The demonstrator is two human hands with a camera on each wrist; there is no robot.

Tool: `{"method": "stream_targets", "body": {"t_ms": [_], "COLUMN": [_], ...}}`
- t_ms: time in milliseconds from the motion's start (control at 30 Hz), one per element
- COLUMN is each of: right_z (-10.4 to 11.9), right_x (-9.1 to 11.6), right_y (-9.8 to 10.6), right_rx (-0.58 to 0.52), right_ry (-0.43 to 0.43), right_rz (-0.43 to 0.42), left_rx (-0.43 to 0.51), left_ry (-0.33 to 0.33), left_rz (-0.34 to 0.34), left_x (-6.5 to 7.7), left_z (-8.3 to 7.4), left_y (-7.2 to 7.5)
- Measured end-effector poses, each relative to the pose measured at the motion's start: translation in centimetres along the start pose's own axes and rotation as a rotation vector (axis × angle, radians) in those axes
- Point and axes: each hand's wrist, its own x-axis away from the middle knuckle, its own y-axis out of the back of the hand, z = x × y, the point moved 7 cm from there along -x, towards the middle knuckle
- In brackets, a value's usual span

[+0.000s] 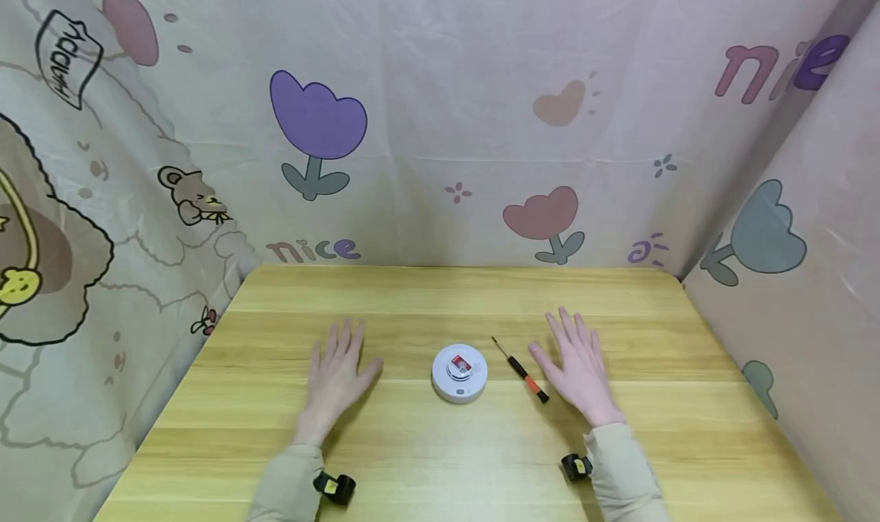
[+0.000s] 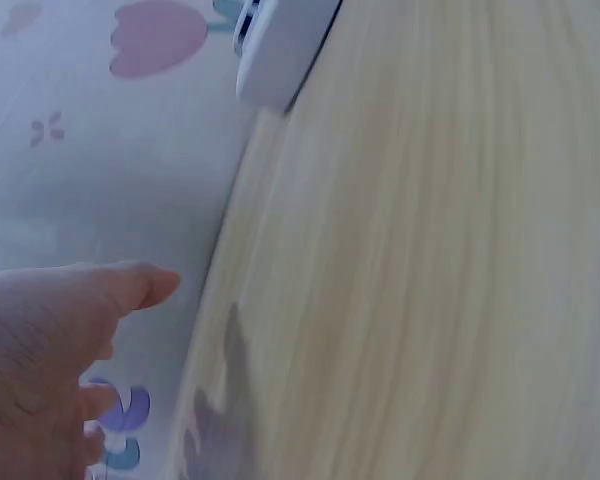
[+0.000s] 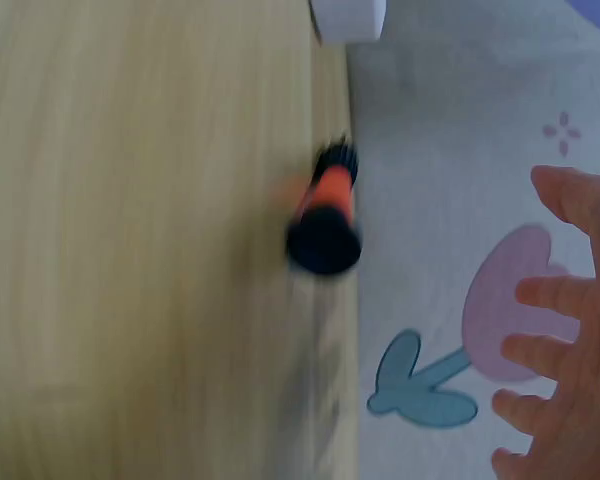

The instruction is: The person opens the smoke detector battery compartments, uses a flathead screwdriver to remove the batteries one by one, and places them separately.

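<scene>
A round white smoke detector (image 1: 460, 392) with a red-marked centre lies on the table between the two hands. Just right of it is a screwdriver (image 1: 528, 377) with a black and orange handle, its thin shaft pointing away to the upper left. My left hand (image 1: 337, 377) is spread over the table left of the detector, holding nothing. My right hand (image 1: 577, 365), fingers also spread, is close to the screwdriver's right side but apart from it. In the right wrist view the screwdriver's handle end (image 3: 323, 242) faces the camera. Part of the detector (image 2: 285, 55) shows in the left wrist view.
The wooden table (image 1: 412, 461) is bounded at the back by a printed curtain (image 1: 426, 124), which also hangs along both sides. Each wrist carries a small black camera, one on the left (image 1: 337, 489) and one on the right (image 1: 576, 467).
</scene>
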Motion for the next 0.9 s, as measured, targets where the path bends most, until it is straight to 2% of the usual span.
{"method": "stream_targets", "body": {"t_ms": [233, 533, 733, 900], "right_z": [2.7, 5.7, 7.0, 7.4], "right_x": [0.5, 0.7, 1.2, 1.5], "right_y": [-1.3, -2.5, -4.0, -4.7], "right_rx": [-0.008, -0.173, -0.331, -0.381], "right_ry": [0.086, 0.166, 0.155, 0.155], "right_rz": [0.002, 0.051, 0.167, 0.212], "left_rx": [0.039, 0.146, 0.193, 0.246], "left_ry": [-0.047, -0.101, -0.101, -0.088], "left_rz": [0.050, 0.123, 0.197, 0.238], "left_x": [0.7, 1.1, 1.7, 1.9], "left_z": [-3.0, -6.6, -8.1, -8.8], "left_y": [-0.8, -1.1, -2.0, -2.4]}}
